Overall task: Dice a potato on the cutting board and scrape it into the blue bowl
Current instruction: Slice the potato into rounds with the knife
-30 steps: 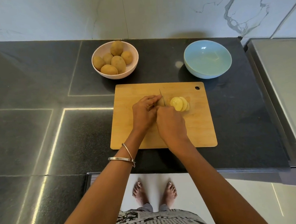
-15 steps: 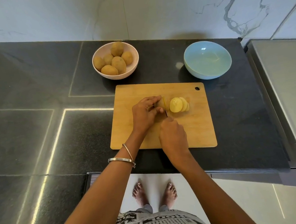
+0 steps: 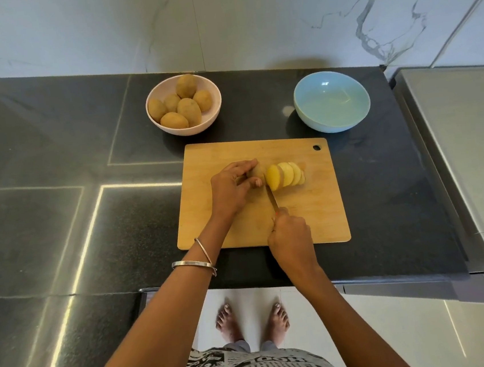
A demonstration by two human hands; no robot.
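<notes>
Now four slices (image 3: 286, 174) lie cut — left grip (image 3: 235, 184) pinches potato (image 3: 257, 170), right grip (image 3: 289, 235) clasps knife (image 3: 272, 196).

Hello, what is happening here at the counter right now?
A person is slicing a potato on the wooden cutting board. The left hand holds the uncut end of the potato, and the right hand grips a knife. Several slices lean together beside the blade. The blue bowl holds no potato yet. A pink bowl holds whole potatoes.
</notes>
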